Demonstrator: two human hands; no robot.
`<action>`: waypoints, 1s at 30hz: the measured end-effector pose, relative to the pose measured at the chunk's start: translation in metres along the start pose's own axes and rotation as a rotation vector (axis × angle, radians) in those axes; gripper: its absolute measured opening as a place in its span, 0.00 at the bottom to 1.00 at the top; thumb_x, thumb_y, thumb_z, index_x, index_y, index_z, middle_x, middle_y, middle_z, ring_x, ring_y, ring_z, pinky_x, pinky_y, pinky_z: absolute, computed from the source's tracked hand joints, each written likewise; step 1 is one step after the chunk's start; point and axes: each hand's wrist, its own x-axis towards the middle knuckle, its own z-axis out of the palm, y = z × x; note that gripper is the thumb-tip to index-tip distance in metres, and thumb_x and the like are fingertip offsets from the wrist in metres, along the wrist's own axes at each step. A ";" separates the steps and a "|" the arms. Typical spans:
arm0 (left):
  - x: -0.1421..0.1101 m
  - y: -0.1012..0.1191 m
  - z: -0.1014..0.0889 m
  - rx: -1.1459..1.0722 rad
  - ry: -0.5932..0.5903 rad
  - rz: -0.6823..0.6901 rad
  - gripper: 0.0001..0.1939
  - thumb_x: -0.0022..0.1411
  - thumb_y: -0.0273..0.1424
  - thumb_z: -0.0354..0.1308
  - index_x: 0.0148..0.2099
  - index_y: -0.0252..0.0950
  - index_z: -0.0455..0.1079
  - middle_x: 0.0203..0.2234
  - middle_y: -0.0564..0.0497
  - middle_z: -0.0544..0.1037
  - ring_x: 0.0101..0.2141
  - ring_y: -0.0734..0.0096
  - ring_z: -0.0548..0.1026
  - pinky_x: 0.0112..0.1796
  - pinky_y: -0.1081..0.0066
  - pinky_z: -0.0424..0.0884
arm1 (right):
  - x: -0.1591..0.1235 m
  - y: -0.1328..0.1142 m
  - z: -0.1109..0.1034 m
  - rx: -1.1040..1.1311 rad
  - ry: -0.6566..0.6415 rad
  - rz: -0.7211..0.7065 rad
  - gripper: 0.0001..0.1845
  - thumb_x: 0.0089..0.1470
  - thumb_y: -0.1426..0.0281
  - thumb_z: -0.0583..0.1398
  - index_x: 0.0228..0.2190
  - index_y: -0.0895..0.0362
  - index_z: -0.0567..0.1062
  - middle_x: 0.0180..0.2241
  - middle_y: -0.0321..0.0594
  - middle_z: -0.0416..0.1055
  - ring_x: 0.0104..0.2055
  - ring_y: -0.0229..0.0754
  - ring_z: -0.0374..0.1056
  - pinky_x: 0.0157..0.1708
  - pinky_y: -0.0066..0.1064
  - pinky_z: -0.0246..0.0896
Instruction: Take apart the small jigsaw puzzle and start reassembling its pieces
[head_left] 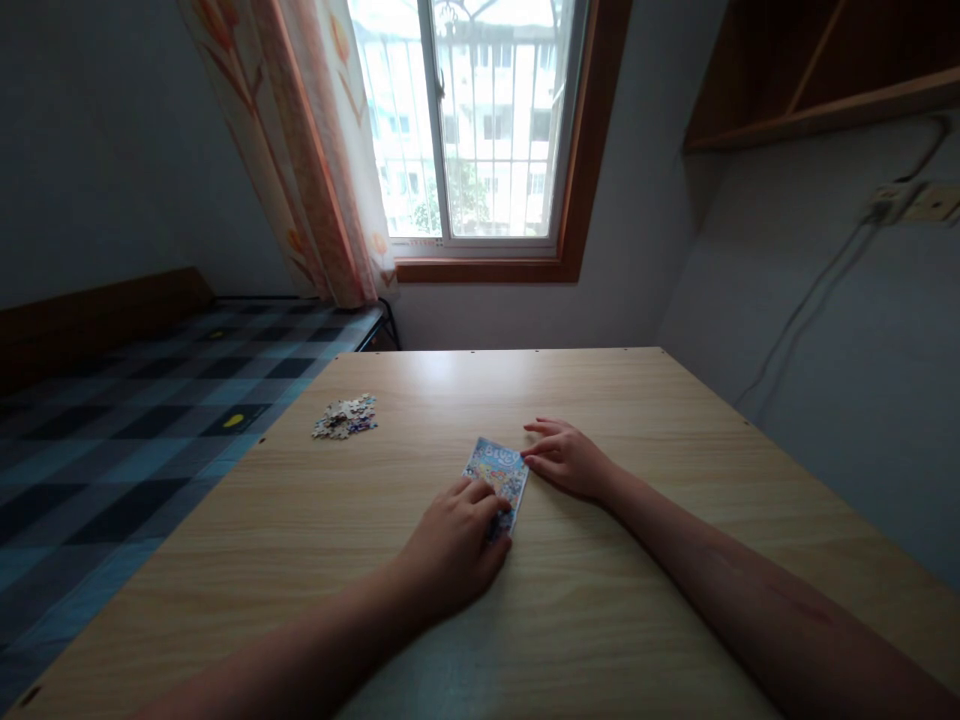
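Observation:
A small blue picture card (499, 462) with colourful print and pale lettering across its top lies tilted on the wooden table. Bent over its lower left part is my left hand (463, 535), fingers on the face and thumb at the near edge, so that part of the card is hidden. At the card's upper right corner, the fingertips of my right hand (566, 458) touch or nearly touch it; its fingers are stretched out and apart. Farther left on the table sits a heap of loose jigsaw puzzle pieces (345, 417).
The light wooden table (637, 590) reaches toward a wall with a barred window (495, 140). Left of it stands a bed with a checked cover (150, 450), below a floral curtain (300, 150). A cable (802, 300) hangs from a socket on the right wall, under a shelf (817, 110).

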 end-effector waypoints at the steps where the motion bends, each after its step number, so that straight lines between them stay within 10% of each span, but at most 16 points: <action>1: 0.000 0.000 0.000 0.004 0.000 0.001 0.15 0.59 0.33 0.58 0.49 0.40 0.73 0.43 0.47 0.76 0.46 0.57 0.70 0.50 0.56 0.68 | 0.000 0.000 0.000 0.001 0.001 0.000 0.10 0.57 0.63 0.62 0.38 0.49 0.84 0.53 0.47 0.74 0.61 0.55 0.63 0.60 0.52 0.58; 30: 0.006 -0.020 -0.014 0.171 -0.072 0.267 0.12 0.71 0.31 0.47 0.49 0.43 0.71 0.43 0.50 0.75 0.36 0.71 0.75 0.37 0.73 0.71 | 0.000 0.002 0.001 -0.007 -0.011 0.001 0.12 0.57 0.62 0.62 0.38 0.49 0.84 0.53 0.47 0.73 0.61 0.56 0.63 0.59 0.53 0.58</action>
